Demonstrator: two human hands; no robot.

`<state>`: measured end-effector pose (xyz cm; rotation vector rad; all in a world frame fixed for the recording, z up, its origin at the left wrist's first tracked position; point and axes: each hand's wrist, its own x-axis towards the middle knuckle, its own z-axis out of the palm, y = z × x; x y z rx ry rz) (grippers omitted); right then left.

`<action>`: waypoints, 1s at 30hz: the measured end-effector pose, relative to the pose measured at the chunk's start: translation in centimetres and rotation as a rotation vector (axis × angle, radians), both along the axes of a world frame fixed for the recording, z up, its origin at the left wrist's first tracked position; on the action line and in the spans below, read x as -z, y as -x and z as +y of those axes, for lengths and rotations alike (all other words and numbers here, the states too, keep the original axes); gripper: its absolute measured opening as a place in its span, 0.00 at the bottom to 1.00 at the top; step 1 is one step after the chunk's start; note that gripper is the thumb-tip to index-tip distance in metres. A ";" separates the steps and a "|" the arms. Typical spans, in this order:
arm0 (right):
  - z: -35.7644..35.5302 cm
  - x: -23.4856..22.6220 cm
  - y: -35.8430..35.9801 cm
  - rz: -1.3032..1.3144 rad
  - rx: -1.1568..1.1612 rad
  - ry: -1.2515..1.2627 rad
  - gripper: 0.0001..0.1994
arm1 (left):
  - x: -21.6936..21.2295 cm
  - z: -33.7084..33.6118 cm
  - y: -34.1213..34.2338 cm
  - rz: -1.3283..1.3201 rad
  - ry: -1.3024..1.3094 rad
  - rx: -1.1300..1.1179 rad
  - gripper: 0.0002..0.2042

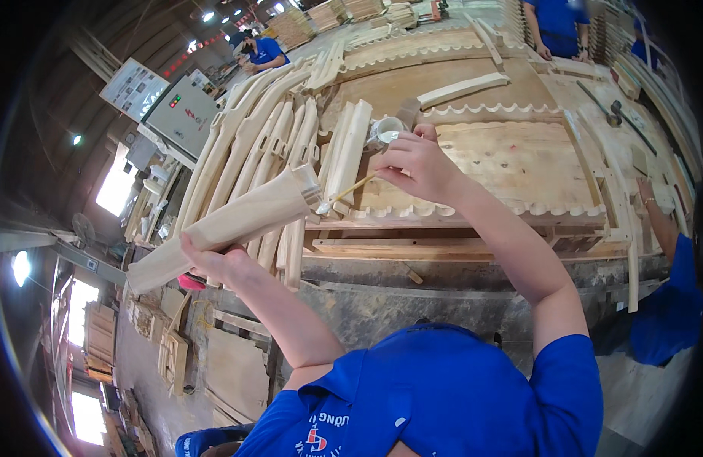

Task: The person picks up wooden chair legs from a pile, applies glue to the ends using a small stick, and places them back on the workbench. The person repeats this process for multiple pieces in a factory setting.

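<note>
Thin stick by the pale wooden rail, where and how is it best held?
Probably pinch the thin stick by its bare upper part, from the right, as the right hand does: the shaft is slim and slants down leftward, and its lower end carries a white blob by the end of the wooden rail.

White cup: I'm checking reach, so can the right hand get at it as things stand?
Probably yes: the cup looks close to the right hand, with nothing visible between, though that hand holds a stick.
</note>
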<state>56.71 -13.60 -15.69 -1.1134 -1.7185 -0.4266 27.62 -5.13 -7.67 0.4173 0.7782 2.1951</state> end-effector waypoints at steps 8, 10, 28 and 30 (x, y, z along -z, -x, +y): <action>1.0 0.5 -0.3 0.062 0.155 0.029 0.04 | 0.0 1.5 1.3 0.038 0.078 0.094 0.30; 1.6 0.4 0.4 0.069 0.178 0.037 0.05 | -0.1 1.3 1.1 0.037 0.115 0.088 0.30; 0.3 2.0 -0.2 -0.023 0.114 0.047 0.05 | -0.2 2.1 1.1 0.132 0.178 0.071 0.28; 0.2 2.0 -0.6 -0.025 0.149 0.080 0.05 | -0.1 2.1 1.1 0.125 0.184 0.080 0.28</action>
